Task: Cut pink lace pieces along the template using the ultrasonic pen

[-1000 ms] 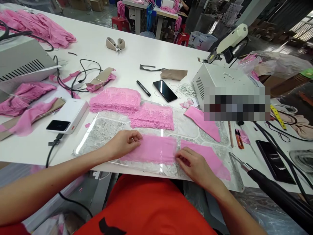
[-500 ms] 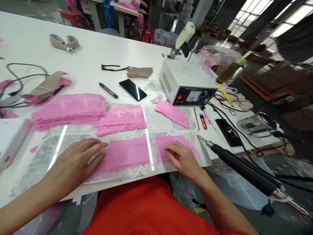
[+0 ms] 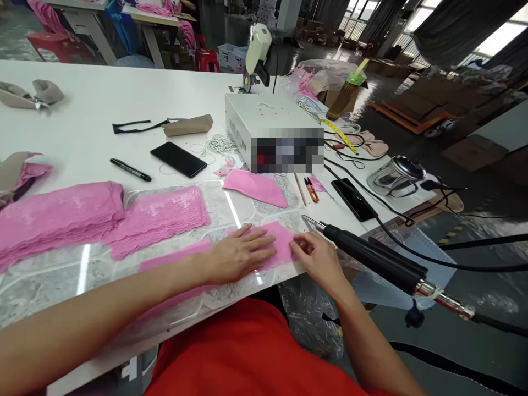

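Observation:
My left hand (image 3: 235, 256) lies flat, fingers stretched, over the left part of a small pink fabric piece (image 3: 282, 235) near the table's front edge. At that piece's right edge, the thumb and fingertips of my right hand (image 3: 317, 257) are pinched together on the cloth. Beneath my left forearm a longer pink fabric strip (image 3: 173, 257) is partly hidden. Just above my right hand is the metal tip of a black-handled, pen-like tool (image 3: 363, 250) with a cable. A curved pink fabric piece (image 3: 256, 187) rests farther back.
Stacks of pink lace fabric (image 3: 66, 212) lie on the left of the marbled mat (image 3: 218, 201). Behind stand a white control box (image 3: 268, 113), phone (image 3: 178, 159) and marker (image 3: 130, 169). Orange snips (image 3: 311, 190), a second phone (image 3: 353, 199) and a glass jar (image 3: 396, 175) are at right.
My left hand has moved right, from the long strip onto the smaller piece. My right hand has shifted to that piece's right edge. The view has turned rightward.

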Action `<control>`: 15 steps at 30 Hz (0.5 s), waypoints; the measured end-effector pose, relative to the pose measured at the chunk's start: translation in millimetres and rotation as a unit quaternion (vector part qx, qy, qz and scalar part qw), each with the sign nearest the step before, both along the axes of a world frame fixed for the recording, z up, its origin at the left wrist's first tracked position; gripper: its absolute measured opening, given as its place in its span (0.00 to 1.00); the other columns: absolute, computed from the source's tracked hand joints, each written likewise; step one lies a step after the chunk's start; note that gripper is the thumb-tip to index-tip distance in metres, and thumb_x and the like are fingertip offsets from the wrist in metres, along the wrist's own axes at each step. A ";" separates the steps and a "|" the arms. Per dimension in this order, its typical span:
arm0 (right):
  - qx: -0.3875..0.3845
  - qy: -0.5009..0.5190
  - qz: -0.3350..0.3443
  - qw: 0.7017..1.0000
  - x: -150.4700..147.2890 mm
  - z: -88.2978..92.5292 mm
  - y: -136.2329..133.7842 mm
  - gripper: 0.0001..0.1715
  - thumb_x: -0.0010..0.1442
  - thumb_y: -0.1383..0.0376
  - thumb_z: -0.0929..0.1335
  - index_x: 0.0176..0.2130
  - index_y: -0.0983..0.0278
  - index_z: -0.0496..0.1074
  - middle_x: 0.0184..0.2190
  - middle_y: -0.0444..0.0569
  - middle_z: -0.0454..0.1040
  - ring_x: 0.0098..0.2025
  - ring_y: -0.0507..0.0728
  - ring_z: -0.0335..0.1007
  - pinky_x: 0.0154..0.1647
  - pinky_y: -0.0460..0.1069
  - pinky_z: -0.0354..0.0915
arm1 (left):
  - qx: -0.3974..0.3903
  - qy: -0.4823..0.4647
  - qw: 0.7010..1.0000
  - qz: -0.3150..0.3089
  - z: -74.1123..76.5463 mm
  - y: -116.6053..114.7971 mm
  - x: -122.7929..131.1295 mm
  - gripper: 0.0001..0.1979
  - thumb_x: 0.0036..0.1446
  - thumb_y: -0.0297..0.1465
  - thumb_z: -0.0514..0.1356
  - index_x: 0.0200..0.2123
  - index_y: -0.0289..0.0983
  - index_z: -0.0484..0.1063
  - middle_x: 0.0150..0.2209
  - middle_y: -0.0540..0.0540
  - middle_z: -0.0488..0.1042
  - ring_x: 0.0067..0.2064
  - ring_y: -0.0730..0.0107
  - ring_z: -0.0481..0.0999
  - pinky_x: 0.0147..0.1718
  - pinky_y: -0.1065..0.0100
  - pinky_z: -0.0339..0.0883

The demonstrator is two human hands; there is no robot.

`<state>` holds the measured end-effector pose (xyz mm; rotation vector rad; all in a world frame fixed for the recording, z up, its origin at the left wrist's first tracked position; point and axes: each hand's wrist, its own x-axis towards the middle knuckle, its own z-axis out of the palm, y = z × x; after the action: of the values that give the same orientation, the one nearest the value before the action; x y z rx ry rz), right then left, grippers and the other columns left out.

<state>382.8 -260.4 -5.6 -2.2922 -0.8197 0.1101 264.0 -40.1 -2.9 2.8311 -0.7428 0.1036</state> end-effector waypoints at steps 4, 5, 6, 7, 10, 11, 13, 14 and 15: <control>0.031 0.028 0.028 0.999 7.1 0.9 6.9 0.10 0.58 0.59 0.66 0.32 0.61 0.74 0.32 0.48 0.73 0.31 0.54 0.67 0.34 0.50 0.64 | 0.005 0.023 1.000 -0.009 -7.4 -1.8 3.1 0.21 0.72 0.38 0.47 0.64 0.41 0.62 0.67 0.44 0.58 0.68 0.54 0.56 0.67 0.49 0.43; 0.043 0.043 0.036 0.998 8.5 1.6 7.5 0.10 0.58 0.59 0.66 0.32 0.61 0.73 0.34 0.48 0.73 0.30 0.53 0.66 0.34 0.50 0.64 | 0.007 0.024 1.000 -0.008 -7.9 -1.9 2.5 0.21 0.72 0.38 0.47 0.64 0.41 0.61 0.68 0.44 0.57 0.69 0.54 0.55 0.67 0.49 0.43; 0.054 0.062 0.044 0.996 9.6 2.5 7.7 0.10 0.58 0.59 0.66 0.31 0.62 0.72 0.34 0.48 0.73 0.30 0.53 0.66 0.33 0.50 0.64 | 0.008 0.022 1.000 -0.007 -8.1 -2.0 1.9 0.22 0.72 0.39 0.47 0.64 0.41 0.61 0.67 0.43 0.57 0.69 0.54 0.55 0.67 0.49 0.43; 0.062 0.083 0.052 0.993 10.4 3.4 7.7 0.10 0.58 0.58 0.66 0.31 0.62 0.71 0.33 0.48 0.73 0.29 0.53 0.65 0.31 0.49 0.63 | 0.009 0.020 1.000 -0.005 -8.2 -2.1 1.5 0.22 0.71 0.39 0.47 0.64 0.41 0.61 0.67 0.43 0.58 0.69 0.54 0.55 0.67 0.49 0.43; 0.072 0.158 0.073 0.982 11.0 6.2 6.9 0.10 0.59 0.57 0.65 0.32 0.62 0.69 0.25 0.44 0.71 0.25 0.52 0.65 0.26 0.48 0.61 | 0.011 0.013 1.000 -0.007 -8.0 -2.4 1.5 0.22 0.71 0.39 0.47 0.65 0.41 0.60 0.67 0.43 0.59 0.68 0.54 0.56 0.67 0.49 0.43; 0.070 0.181 0.077 0.978 10.9 7.1 6.5 0.11 0.59 0.57 0.65 0.33 0.62 0.69 0.23 0.43 0.70 0.24 0.52 0.65 0.25 0.47 0.61 | 0.010 0.012 1.000 -0.008 -7.9 -2.4 1.8 0.22 0.71 0.39 0.47 0.64 0.41 0.61 0.67 0.43 0.59 0.68 0.54 0.57 0.67 0.49 0.43; 0.069 0.227 0.087 0.968 10.8 9.2 5.7 0.11 0.59 0.57 0.65 0.36 0.62 0.70 0.23 0.43 0.71 0.25 0.52 0.66 0.25 0.47 0.61 | 0.007 0.010 1.000 -0.011 -8.0 -2.1 2.5 0.22 0.72 0.39 0.46 0.64 0.42 0.61 0.67 0.43 0.59 0.68 0.55 0.57 0.67 0.50 0.43; 0.067 0.242 0.092 0.964 10.8 10.4 5.1 0.12 0.58 0.57 0.65 0.37 0.62 0.70 0.24 0.43 0.71 0.25 0.52 0.66 0.26 0.47 0.62 | 0.006 0.009 1.000 -0.012 -8.1 -1.9 2.8 0.22 0.72 0.39 0.46 0.64 0.41 0.61 0.67 0.44 0.58 0.68 0.55 0.57 0.67 0.50 0.42; 0.063 0.248 0.096 0.962 10.8 11.5 4.3 0.12 0.58 0.57 0.65 0.37 0.62 0.71 0.24 0.44 0.72 0.26 0.52 0.67 0.27 0.47 0.62 | 0.005 0.007 1.000 -0.012 -8.3 -1.7 2.9 0.22 0.72 0.39 0.46 0.64 0.41 0.61 0.67 0.44 0.58 0.68 0.55 0.57 0.67 0.50 0.42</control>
<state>393.7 -256.1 6.0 -1.9345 -0.7503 0.6710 266.9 -41.7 -11.2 2.8284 -0.7763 0.0750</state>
